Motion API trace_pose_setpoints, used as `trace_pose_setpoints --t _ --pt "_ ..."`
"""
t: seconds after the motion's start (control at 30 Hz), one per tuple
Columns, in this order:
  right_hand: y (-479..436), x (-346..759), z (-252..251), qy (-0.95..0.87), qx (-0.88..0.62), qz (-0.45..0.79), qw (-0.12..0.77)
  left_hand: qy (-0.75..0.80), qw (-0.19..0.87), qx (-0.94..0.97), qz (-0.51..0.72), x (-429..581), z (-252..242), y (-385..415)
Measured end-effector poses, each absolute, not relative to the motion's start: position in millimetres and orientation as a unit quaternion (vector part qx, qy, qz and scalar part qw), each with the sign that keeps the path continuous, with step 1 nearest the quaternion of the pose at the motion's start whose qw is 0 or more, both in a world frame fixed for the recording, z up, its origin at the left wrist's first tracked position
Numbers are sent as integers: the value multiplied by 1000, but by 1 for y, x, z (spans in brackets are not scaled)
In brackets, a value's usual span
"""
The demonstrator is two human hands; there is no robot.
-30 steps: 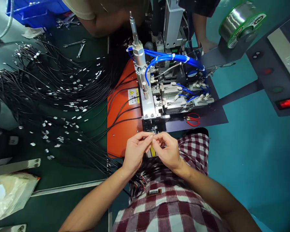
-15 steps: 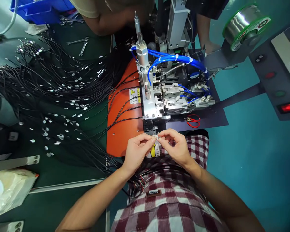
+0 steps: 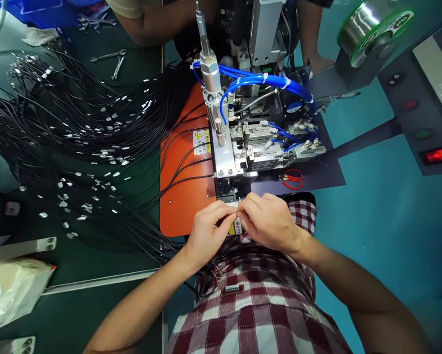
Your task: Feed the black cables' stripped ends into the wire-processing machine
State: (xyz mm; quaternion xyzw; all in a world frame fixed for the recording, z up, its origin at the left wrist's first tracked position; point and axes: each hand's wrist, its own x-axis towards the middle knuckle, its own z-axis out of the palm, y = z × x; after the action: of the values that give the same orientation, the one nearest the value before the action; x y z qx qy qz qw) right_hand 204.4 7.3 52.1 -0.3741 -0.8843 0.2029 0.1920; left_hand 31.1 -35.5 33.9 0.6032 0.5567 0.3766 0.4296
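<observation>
My left hand (image 3: 209, 233) and my right hand (image 3: 270, 222) meet fingertip to fingertip at the near end of a metal machine (image 3: 224, 160) with blue air hoses. Both are closed in a pinch, thumbs against forefingers. What they pinch is tiny and hidden behind the fingers. Just under them lies a yellow and white label (image 3: 237, 226), partly covered. Black cables (image 3: 191, 182) cross the machine's orange plate (image 3: 182, 211) and run into its side. On my lap, left of the hands, loose cable ends show thin coloured wires (image 3: 216, 275).
A large heap of black cables (image 3: 132, 128) with shiny tips covers the green table at left. Red-handled nippers (image 3: 292, 180) lie right of the machine. A solder spool (image 3: 368, 32), wrenches (image 3: 112, 56), a plastic bag (image 3: 17, 285) and another person's arm (image 3: 162, 24) surround the work area.
My right hand has turned over and its fingers have curled in, covering the small pale piece visible between the fingertips before. The view has shifted slightly.
</observation>
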Motion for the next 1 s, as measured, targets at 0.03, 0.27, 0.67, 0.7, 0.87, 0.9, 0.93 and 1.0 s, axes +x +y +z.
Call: trace_pose_setpoints --t 0.03,0.27,0.67,0.7,0.87,0.9,0.93,1.0 --pt "11 205 56 -878 -379 229 184 551 426 613 373 31 35 -36" --pt "23 205 45 -598 -413 645 239 567 506 485 432 34 35 -33" --pt "-13 189 25 -589 -497 533 349 571 517 420 480 36 37 -32" --pt "-14 187 25 -598 -501 516 353 573 513 419 483 37 36 -32" --pt "-15 187 23 -586 -490 546 343 568 526 406 485 36 36 -32" --pt "-14 189 23 -583 -487 555 340 567 531 404 483 36 36 -32" --pt "-12 191 24 -578 -487 561 339 565 536 402 481 36 36 -32" --pt "-8 194 27 -563 -489 570 345 563 541 405 476 36 37 -32"
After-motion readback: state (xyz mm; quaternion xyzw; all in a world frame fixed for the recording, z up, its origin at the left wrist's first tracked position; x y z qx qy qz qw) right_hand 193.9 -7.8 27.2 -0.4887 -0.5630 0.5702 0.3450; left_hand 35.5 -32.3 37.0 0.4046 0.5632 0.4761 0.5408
